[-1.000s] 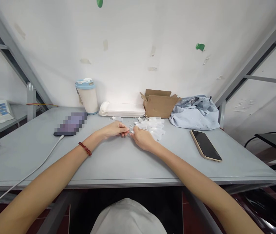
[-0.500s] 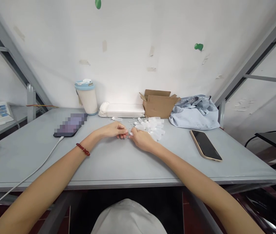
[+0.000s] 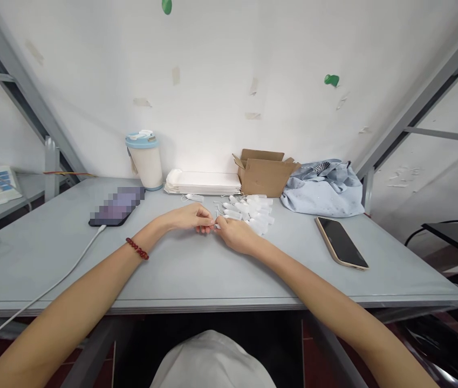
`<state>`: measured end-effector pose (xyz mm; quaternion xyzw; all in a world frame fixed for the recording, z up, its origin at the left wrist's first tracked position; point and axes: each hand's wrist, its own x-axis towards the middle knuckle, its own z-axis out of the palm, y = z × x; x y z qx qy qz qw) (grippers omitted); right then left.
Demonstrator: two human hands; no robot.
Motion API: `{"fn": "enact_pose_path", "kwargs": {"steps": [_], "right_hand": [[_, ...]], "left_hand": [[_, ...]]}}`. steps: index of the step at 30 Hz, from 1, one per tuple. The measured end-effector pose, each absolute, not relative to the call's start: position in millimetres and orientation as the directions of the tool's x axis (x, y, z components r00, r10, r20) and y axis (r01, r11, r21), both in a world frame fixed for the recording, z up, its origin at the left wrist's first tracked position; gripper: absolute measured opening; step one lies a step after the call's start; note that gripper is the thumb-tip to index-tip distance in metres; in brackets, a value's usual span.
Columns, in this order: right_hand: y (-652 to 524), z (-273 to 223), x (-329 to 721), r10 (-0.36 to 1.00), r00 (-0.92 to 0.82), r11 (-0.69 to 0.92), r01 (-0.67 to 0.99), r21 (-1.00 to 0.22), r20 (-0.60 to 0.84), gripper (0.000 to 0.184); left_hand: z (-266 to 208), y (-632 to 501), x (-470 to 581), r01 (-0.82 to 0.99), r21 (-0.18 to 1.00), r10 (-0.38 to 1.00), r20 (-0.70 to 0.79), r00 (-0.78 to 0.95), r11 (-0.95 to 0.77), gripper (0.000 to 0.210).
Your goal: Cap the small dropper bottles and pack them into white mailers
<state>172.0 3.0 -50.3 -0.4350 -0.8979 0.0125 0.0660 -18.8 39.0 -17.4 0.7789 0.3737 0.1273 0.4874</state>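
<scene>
My left hand (image 3: 188,218) and my right hand (image 3: 234,234) meet fingertip to fingertip over the grey table (image 3: 196,269), pinching a small white piece (image 3: 216,223) between them. A red bead bracelet sits on my left wrist. Just beyond my right hand lies a heap of small white plastic pieces (image 3: 251,211) with thin strings. What exactly the pinched piece is stays too small to tell.
Along the wall stand a white cup with a blue lid (image 3: 145,160), a stack of white trays (image 3: 203,182), an open cardboard box (image 3: 265,173) and a bundled blue cloth (image 3: 323,187). A phone (image 3: 341,241) lies at right; another phone on a white cable (image 3: 116,206) lies at left.
My hands have drawn slightly closer together, the fingertips now touching around the small white piece. Nothing else on the table has moved.
</scene>
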Motion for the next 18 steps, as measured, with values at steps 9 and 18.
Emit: {"fn": "enact_pose_path", "kwargs": {"steps": [9,18], "right_hand": [[11.7,-33.9,179.1,0.845,-0.473,0.534,0.766,-0.358,0.248,0.032],[25.2,-37.3,187.6,0.82,-0.404,0.556,0.727,-0.402,0.405,0.02]], "left_hand": [[-0.4,41.9,-32.5,0.433,0.859,0.799,-0.048,0.6,-0.274,0.035],[1.9,48.4,-44.1,0.444,0.872,0.855,-0.062,0.515,-0.205,0.035]]}}
